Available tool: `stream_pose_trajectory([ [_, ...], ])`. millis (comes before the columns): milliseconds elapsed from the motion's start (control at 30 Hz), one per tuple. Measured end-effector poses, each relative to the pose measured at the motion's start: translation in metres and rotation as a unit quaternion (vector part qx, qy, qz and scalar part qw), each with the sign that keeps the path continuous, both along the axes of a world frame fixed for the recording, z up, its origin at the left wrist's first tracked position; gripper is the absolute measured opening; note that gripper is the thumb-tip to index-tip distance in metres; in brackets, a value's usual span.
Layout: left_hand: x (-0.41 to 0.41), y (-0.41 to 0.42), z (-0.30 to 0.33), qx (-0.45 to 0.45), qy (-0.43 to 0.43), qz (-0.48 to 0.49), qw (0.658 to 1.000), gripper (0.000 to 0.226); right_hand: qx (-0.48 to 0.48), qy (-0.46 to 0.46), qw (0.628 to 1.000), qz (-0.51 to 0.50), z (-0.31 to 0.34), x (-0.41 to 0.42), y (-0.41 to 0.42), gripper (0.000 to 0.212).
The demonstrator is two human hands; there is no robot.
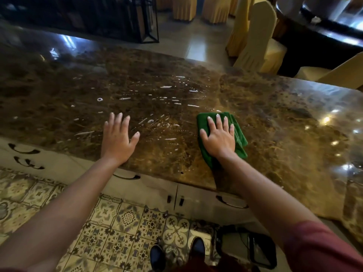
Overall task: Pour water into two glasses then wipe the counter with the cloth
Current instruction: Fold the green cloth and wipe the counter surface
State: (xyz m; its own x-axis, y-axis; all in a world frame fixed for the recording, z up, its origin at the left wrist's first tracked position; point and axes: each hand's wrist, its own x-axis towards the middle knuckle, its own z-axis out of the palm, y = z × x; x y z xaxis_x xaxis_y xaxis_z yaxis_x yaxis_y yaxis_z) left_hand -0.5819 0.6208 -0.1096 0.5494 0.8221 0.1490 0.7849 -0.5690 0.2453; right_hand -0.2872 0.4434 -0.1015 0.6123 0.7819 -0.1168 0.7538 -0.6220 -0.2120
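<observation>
A folded green cloth (239, 134) lies on the brown marble counter (284, 134), near its front edge. My right hand (219, 137) presses flat on the cloth with its fingers straight and spread. My left hand (117, 139) rests palm down on the bare counter to the left, fingers straight. Streaks and drops of water (157, 107) shine on the marble between and beyond the two hands. No glasses or water container are in view.
Cream cabinet doors and drawers (137, 185) sit under the counter edge, above a patterned tile floor (117, 232). Chairs with yellow covers (259, 42) stand beyond the counter at the right. A dark metal frame (137, 20) stands at the far left.
</observation>
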Motion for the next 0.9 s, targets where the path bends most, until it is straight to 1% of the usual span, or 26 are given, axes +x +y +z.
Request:
stream_pose_trajectory([
  [133, -0.002, -0.005, -0.007, -0.006, -0.01, -0.015, 1.0, 0.069, -0.003, -0.006, 0.999, -0.054, 0.005, 0.032, 0.054, 0.073],
  [233, -0.005, -0.009, -0.01, 0.007, -0.065, -0.024, 0.998, 0.06, -0.008, -0.021, 0.996, -0.089, 0.004, 0.023, 0.084, 0.074],
  [300, -0.005, -0.009, -0.009, 0.01, -0.075, -0.027, 0.997, 0.059, -0.011, -0.027, 0.998, -0.059, 0.003, -0.003, 0.087, 0.075],
  [367, -0.003, -0.008, -0.01, 0.003, -0.063, -0.02, 0.998, 0.061, -0.003, -0.025, 1.0, -0.004, -0.001, -0.039, 0.072, 0.075],
  [433, -0.003, -0.005, -0.014, -0.006, -0.039, -0.014, 0.999, 0.065, 0.008, -0.025, 0.998, 0.051, -0.008, -0.075, 0.039, 0.075],
  [500, -0.003, -0.002, -0.019, -0.003, -0.02, -0.016, 1.0, 0.068, 0.024, -0.03, 0.997, 0.071, -0.015, -0.095, -0.002, 0.072],
  [567, -0.002, 0.002, -0.021, -0.001, -0.01, -0.02, 1.0, 0.069, 0.022, -0.041, 0.998, 0.032, -0.015, -0.077, -0.039, 0.072],
  [633, -0.002, 0.003, -0.022, -0.003, -0.007, -0.019, 1.0, 0.07, -0.008, -0.049, 0.997, -0.051, -0.008, -0.034, -0.066, 0.075],
  [700, -0.003, 0.002, -0.022, -0.003, -0.007, -0.019, 1.0, 0.069, -0.027, -0.039, 0.987, -0.151, -0.002, 0.009, -0.078, 0.077],
  [767, -0.003, 0.002, -0.02, -0.005, -0.019, -0.018, 1.0, 0.067, -0.028, -0.029, 0.971, -0.237, 0.0, 0.038, -0.068, 0.074],
  [800, -0.003, 0.001, -0.019, -0.004, -0.022, -0.016, 1.0, 0.066, -0.026, -0.026, 0.964, -0.265, -0.001, 0.045, -0.054, 0.073],
  [833, -0.003, 0.0, -0.019, -0.004, -0.022, -0.015, 1.0, 0.065, -0.025, -0.024, 0.959, -0.28, -0.002, 0.048, -0.036, 0.073],
  [900, -0.003, -0.001, -0.019, -0.003, -0.017, -0.016, 1.0, 0.065, -0.023, -0.023, 0.962, -0.27, -0.002, 0.041, 0.004, 0.073],
])
